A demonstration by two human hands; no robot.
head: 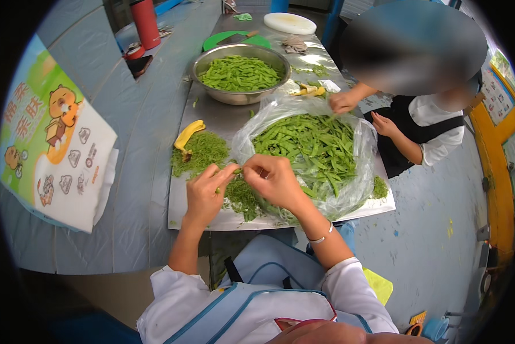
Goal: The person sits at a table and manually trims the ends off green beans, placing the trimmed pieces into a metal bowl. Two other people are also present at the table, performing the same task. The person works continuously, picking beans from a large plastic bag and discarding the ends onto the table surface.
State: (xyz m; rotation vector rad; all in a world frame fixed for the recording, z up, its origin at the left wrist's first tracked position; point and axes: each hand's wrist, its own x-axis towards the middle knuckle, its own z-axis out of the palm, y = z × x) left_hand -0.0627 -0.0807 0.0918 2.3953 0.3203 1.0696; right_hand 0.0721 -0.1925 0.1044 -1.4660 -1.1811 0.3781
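Note:
My left hand [207, 191] pinches a green snow pea pod [238, 171] between thumb and finger; a bit of green shows lower between its fingers. My right hand [272, 178] has thumb and fingertips closed at the pod's other end. Beneath both hands lies a heap of thin green trimmings [242, 195] on the metal table [214, 221]. Just beyond my right hand, a clear plastic bag [246, 139] stands spread around many pods [309, 146]. A steel bowl [240, 98] farther back holds more green pods [240, 73].
Across the bag, a person's hand [345, 101] reaches its rim; their other hand [384, 124] is raised. A banana peel [188, 135] tops another trimmings pile [204, 152]. Behind the bowl, a cleaver [233, 39] lies on a green board [262, 41]. A tissue pack [60, 142] stands left.

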